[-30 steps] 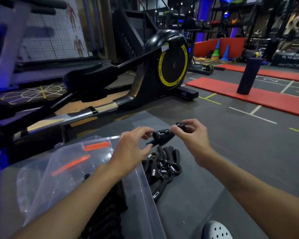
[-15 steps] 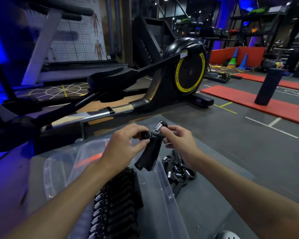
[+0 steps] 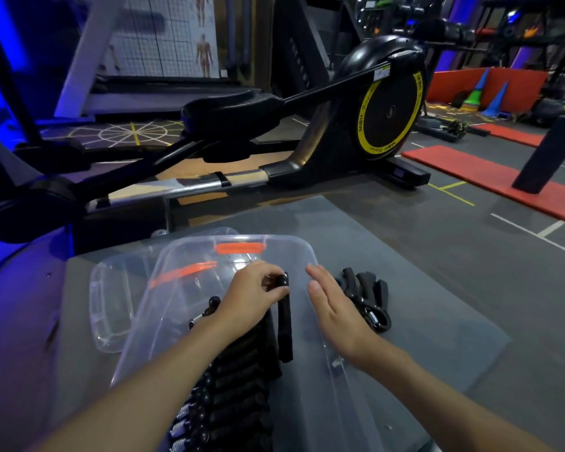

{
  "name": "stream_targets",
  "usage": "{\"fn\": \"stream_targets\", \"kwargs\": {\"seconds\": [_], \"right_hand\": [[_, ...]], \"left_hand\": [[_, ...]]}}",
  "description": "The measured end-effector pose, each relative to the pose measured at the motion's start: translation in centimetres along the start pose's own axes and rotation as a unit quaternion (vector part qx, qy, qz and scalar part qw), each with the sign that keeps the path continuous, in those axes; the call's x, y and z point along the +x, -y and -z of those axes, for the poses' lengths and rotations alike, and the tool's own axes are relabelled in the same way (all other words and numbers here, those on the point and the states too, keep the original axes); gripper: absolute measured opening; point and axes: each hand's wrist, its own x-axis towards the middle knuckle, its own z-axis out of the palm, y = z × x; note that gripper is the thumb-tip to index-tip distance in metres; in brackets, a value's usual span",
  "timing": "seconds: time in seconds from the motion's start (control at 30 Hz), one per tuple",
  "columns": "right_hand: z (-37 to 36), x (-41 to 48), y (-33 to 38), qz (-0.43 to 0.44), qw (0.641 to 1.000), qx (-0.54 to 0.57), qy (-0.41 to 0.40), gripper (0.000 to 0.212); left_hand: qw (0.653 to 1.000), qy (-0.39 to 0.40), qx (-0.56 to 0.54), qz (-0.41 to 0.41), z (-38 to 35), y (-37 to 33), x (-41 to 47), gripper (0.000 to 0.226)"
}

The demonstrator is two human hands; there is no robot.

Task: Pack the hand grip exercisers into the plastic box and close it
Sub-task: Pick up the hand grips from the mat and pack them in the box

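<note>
Now held upright over the middle of the plastic box (image 3: 310, 256): one black hand grip exerciser (image 3: 284, 324), pinched at its top knob between the curled fingers and thumb of the left hand (image 3: 252, 298), foam handles hanging down beside the far end of the packed row. Laid side by side along the box's left half, from the near rim outward: a row of black exercisers (image 3: 242, 367), springs toward the left wall. Just right of the held one, hovering over the box's right rim: the right hand (image 3: 336, 309), palm down, fingers straight and close together, gripping nothing. Beyond those fingertips, on the grey mat (image 3: 421, 272) just beside the box's right wall: a small pile of loose exercisers (image 3: 369, 295), handles tangled, one spring loop nearest the wrist. On the box's far wall, an orange latch (image 3: 239, 247); a second orange strip (image 3: 186, 272) visible through the left wall. Left of the box, toward the mat's left edge and partly overlapped by the box: the clear lid (image 3: 108, 308), off and lying flat. Past the mat's far edge: a black elliptical trainer (image 3: 385, 115) with a yellow-ringed flywheel cover. Farther right on the gym floor: a red floor strip (image 3: 470, 168), a dark upright cylinder (image 3: 545, 158) standing on it, blue and green cones (image 3: 499, 99) beyond. High at the far left, an anatomy chart (image 3: 203, 44).
</note>
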Motion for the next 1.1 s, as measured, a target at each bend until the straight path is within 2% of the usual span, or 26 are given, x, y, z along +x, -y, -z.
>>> {"fn": "stream_targets", "kwargs": {"seconds": [0.13, 0.27, 0.73, 0.9, 1.03, 1.1], "right_hand": [[-0.1, 0.1, -0.4, -0.001, 1.0, 0.014, 0.003, 0.047], [-0.1, 0.2, -0.6, -0.004, 0.999, 0.031, 0.01, 0.047], [-0.2, 0.2, -0.9, -0.011, 0.998, 0.059, 0.013, 0.046], [-0.3, 0.3, -1.0, -0.009, 0.998, 0.066, 0.007, 0.046], [-0.2, 0.1, -0.7, 0.004, 0.996, 0.091, -0.006, 0.042], [0.0, 0.1, -0.9, 0.0, 0.986, 0.147, -0.072, 0.031]], "left_hand": [[0.996, 0.035, 0.074, 0.047, -1.1, 2.4, 0.2, 0.012], [0.991, 0.044, 0.094, 0.081, -1.5, 4.0, 0.0, 0.012], [0.984, 0.053, 0.162, 0.05, -2.9, 5.8, -0.1, 0.016], [0.987, 0.043, 0.142, 0.063, -2.8, 5.4, -0.3, 0.029], [0.994, 0.013, 0.105, 0.008, -2.7, 2.5, 0.1, 0.026], [0.996, -0.001, 0.084, -0.033, -2.8, 0.6, 0.1, 0.024]]}}
